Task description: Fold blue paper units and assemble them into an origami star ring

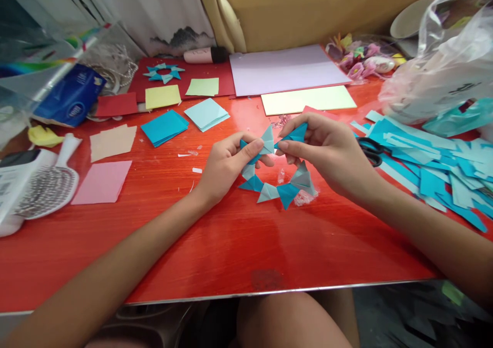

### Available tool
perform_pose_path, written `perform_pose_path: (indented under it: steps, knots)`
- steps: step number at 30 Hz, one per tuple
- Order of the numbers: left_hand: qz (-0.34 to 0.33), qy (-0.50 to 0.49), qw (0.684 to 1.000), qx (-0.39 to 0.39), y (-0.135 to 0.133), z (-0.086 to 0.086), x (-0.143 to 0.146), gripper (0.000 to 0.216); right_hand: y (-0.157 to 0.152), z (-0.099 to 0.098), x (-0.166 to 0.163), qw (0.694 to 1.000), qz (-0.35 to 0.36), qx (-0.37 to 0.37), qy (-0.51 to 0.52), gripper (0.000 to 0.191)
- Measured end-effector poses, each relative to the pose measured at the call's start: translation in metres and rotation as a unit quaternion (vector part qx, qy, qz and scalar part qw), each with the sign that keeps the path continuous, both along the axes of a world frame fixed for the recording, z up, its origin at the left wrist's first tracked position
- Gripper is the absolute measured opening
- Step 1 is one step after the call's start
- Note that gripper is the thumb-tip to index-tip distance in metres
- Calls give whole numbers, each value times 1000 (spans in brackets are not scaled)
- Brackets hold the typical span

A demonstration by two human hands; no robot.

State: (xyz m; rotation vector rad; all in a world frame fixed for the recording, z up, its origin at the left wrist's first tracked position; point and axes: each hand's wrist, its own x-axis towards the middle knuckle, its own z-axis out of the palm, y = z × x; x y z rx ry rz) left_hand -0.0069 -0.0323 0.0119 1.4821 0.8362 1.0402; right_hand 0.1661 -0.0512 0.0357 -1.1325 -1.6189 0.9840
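Between my hands is a ring of folded paper pieces (pixel 269 191), light and dark blue in turn, with pointed tips facing outward. My left hand (pixel 227 164) is closed on the ring's upper left part, thumb on top of a light blue piece. In a pinch, my right hand (pixel 329 145) holds a dark blue folded paper piece (pixel 299 132) against the ring's upper end. The fingers partly hide where these pieces meet. Behind my hands lie a stack of dark blue paper squares (pixel 165 128) and a stack of light blue squares (pixel 207 114).
A finished-looking blue paper ring (pixel 164 73) lies at the back left. Scissors (pixel 370 151) and many blue paper strips (pixel 431 163) lie right, beneath a plastic bag (pixel 442 75). A hairbrush (pixel 57 186) and pink paper (pixel 102 182) sit left on the red table (pixel 200 255).
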Motion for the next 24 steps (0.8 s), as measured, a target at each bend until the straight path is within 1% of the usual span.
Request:
perform_pose_path:
  steps: [5,12,17,24]
  knots:
    - [-2,19,1000,15,-1,1,0,29,-1,-1,0,1000,-15,6,22,9]
    - [3,44,999,20,2,0,-1,30,1,3,0,1000,-11,-2,1,8]
    - [0,63,998,25,3,0,-2,30,1,2,0,1000,-7,-4,9,6]
    - [2,69,997,29,3,-1,-1,28,0,3,-1,1000,-18,-12,-1,8]
